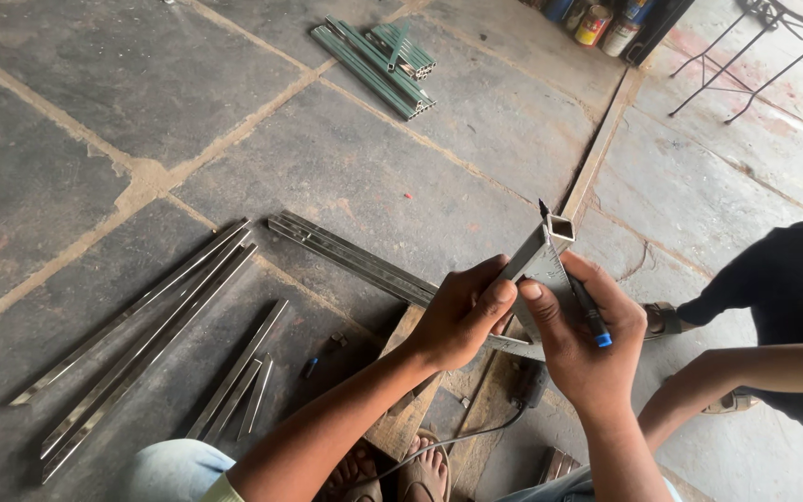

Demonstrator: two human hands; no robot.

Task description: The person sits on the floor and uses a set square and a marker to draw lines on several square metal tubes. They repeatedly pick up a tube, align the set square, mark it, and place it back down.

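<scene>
Up close, your left hand (462,316) wraps the hollow square steel tube (550,237), hiding its lower length. Your right hand (580,339) pinches a steel ruler (543,271) against it and grips a blue-capped black marker (587,311), its middle concealed.

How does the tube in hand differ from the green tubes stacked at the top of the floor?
The square tube is bare silver metal; the green tubes are painted. The square tube is a single piece held off the floor, open end pointing away, by the left hand and right hand; the green tubes lie bundled flat on the stone floor. Both have open square ends.
</scene>
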